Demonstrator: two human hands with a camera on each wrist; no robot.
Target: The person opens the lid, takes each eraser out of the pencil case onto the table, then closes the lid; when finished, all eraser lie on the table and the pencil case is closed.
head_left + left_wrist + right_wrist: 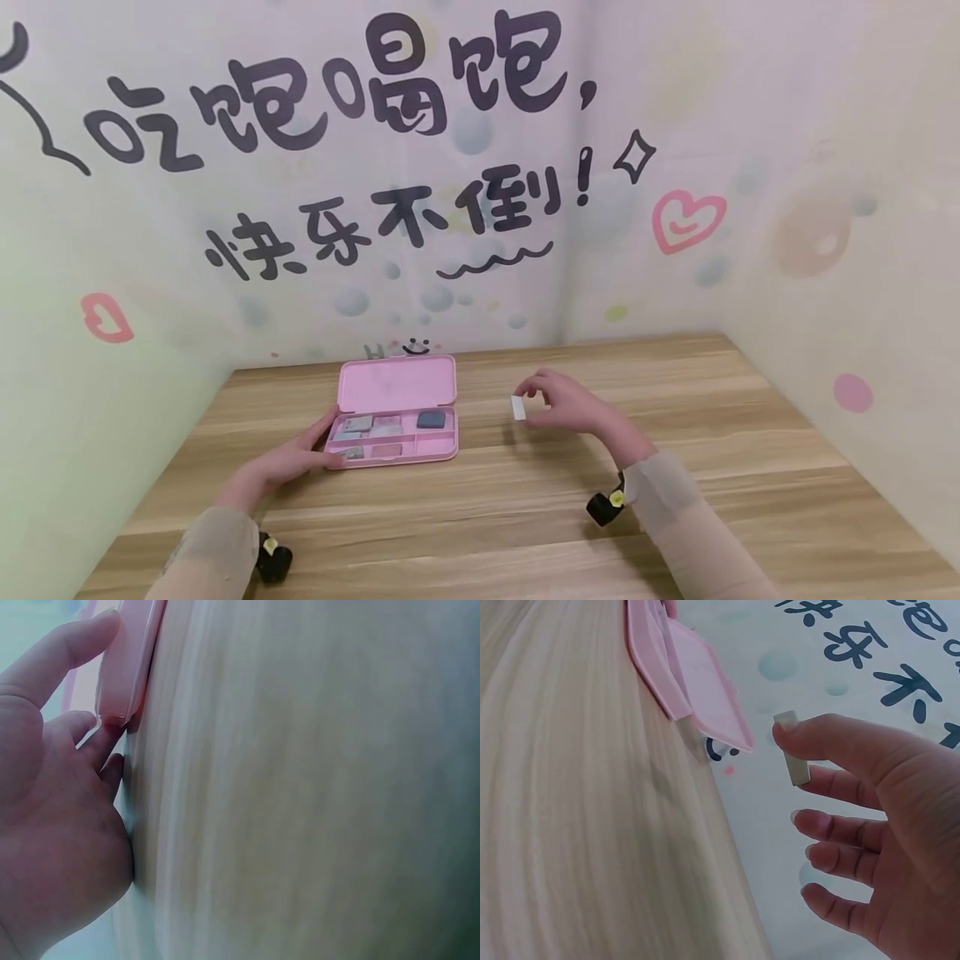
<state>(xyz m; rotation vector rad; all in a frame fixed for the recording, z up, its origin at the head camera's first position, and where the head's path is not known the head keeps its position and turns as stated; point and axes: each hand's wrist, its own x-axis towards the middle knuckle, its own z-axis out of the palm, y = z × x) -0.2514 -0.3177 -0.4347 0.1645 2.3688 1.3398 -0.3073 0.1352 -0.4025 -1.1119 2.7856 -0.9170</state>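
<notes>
A pink pencil case (397, 385) lies on the table with its lid raised at the back. My left hand (288, 460) holds its left end, the thumb along the front corner and the fingers at the end wall. The left wrist view shows the thumb (79, 641) against the pink side. Inside the compartments are several small flat pieces and a dark blue-grey block (431, 420). To the right of the case, my right hand (566, 403) pinches a small white rectangular block (517, 407) between thumb and fingertips, above the table. The other right fingers are loosely bent.
The wood-grain table (465, 533) meets a printed backdrop (465, 167) behind the case, and pale side walls stand left and right. Black wrist cameras (605, 507) hang from both wrists.
</notes>
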